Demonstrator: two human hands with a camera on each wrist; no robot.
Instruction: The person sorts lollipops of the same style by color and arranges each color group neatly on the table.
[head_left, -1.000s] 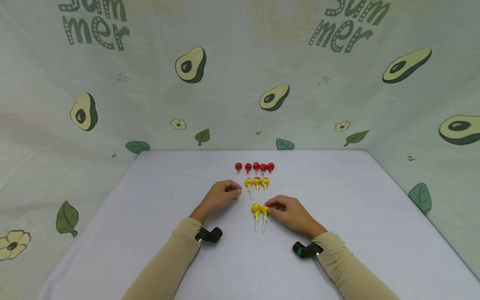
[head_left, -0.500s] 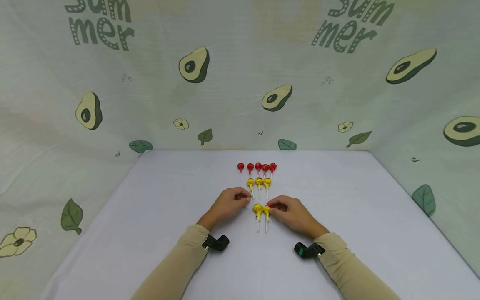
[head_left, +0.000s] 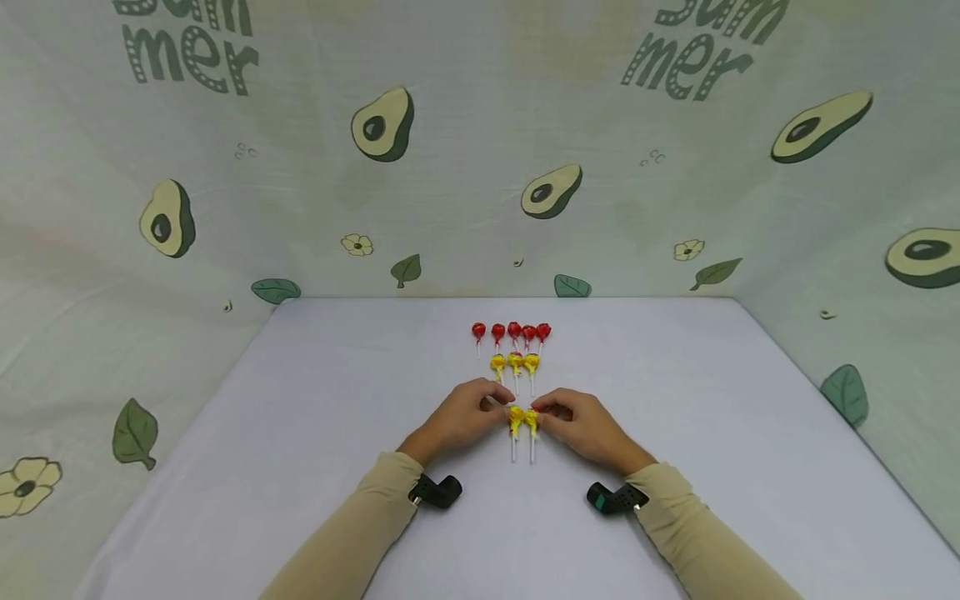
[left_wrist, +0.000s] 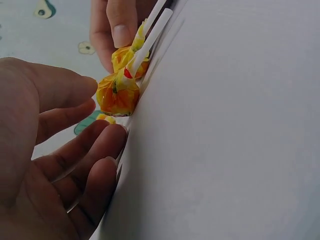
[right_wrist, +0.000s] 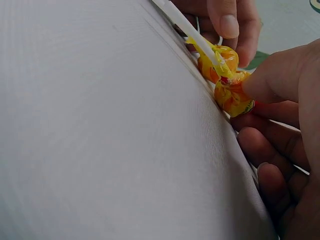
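Two yellow lollipops point(head_left: 522, 419) lie mid-worktop point(head_left: 315, 400), between both hands. Left wrist view: left hand point(left_wrist: 55, 165) apart, relaxed fingers just beside the nearer sweet. Right wrist view: right hand point(right_wrist: 280, 135) pinches its wrapper; a clumsy nudge could knock the pair crooked. No containers visible.

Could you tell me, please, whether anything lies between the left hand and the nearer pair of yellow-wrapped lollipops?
Nothing visible does. The left hand sits right beside the pair of yellow-wrapped lollipops with white sticks, its fingertips next to the nearest wrapper. The right hand touches the pair from the other side.
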